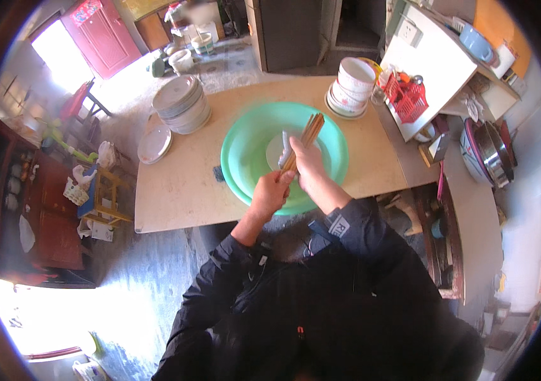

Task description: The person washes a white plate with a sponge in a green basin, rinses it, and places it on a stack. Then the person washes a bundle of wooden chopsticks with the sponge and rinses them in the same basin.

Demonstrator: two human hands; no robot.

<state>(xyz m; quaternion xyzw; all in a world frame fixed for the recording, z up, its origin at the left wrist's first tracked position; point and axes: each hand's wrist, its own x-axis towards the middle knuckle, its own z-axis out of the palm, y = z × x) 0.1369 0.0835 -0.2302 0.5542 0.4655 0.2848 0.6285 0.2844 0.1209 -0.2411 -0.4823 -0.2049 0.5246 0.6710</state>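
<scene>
A bundle of brown chopsticks [314,127] slants over a green plastic basin [239,133]. My left hand [269,191] is closed around the lower end of the bundle, above the basin's near rim. Farther up, my right hand [309,164] grips the same chopsticks, with its thumb along them. A pale grey cloth or pad [285,143] shows beside the right thumb, pressed near the sticks; how it is held is partly hidden. Something pale and round lies in the bottom of the basin, largely covered by my hands.
The basin stands on a wooden tabletop [180,190]. A tall stack of plates [182,107] and a separate low pile of plates [155,145] are at left. Stacked bowls [354,85] stand back right, near a red plastic basket [406,97]. A dark scrubber [218,174] touches the basin's left side.
</scene>
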